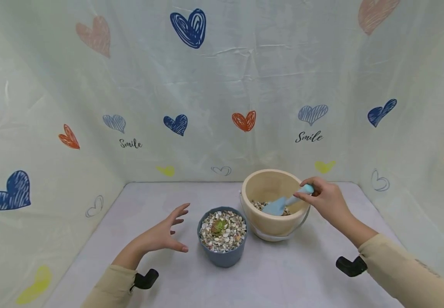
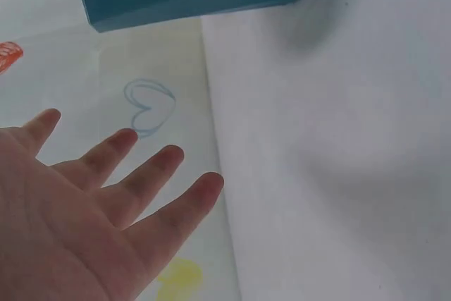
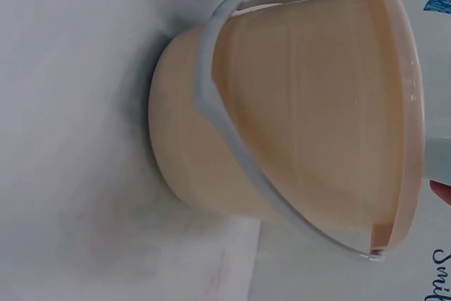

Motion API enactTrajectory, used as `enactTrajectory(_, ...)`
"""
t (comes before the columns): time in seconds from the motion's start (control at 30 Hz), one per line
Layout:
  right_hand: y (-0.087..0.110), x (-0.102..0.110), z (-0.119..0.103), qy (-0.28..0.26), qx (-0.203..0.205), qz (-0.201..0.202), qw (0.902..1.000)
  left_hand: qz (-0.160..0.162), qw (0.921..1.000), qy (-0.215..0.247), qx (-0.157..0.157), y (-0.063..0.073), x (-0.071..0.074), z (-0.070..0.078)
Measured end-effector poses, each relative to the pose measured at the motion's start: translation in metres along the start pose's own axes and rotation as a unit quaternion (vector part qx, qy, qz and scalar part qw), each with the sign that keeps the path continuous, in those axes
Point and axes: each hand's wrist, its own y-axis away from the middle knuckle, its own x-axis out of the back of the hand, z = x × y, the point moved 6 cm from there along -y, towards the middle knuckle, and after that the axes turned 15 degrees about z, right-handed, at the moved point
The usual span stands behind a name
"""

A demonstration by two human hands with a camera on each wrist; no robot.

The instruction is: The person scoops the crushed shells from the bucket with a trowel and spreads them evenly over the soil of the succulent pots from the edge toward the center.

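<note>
My right hand (image 1: pixel 327 201) pinches the handle of a light blue toy shovel (image 1: pixel 277 206) over the rim of a cream bucket (image 1: pixel 272 226). The shovel's blade points down at the small stones (image 1: pixel 258 205) in the bucket's bottom. To the bucket's left stands a blue-grey flowerpot (image 1: pixel 223 258), filled with pale gravel around a small green succulent (image 1: pixel 219 227). My left hand (image 1: pixel 162 235) is held just left of the pot, fingers spread and apart from it. In the right wrist view only a fingertip (image 3: pixel 442 192) of the right hand shows beyond the bucket's rim.
A grey-white handle (image 3: pixel 243 149) hangs down the bucket's near side. Both pots stand on a white table (image 1: pixel 276 282). Behind and at the sides hangs a pale curtain (image 1: pixel 214 85) printed with hearts and "Smile".
</note>
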Motion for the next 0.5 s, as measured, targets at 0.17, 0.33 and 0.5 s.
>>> enactTrajectory(0.17, 0.001, -0.009, 0.010, 0.033, -0.018, -0.032, 0.9988, -0.001, 0.9998, -0.017, 0.001, 0.006, 0.006, -0.002)
enactTrajectory(0.33, 0.000, -0.015, 0.014, 0.047, -0.027, -0.056, 0.9969, 0.001, 0.9998, -0.022, 0.002, 0.007, 0.010, -0.003)
enactTrajectory(0.5, 0.001, -0.016, 0.018, 0.060, -0.034, -0.073, 0.9950, -0.004, 0.9998, -0.021, 0.005, 0.006, 0.010, -0.003)
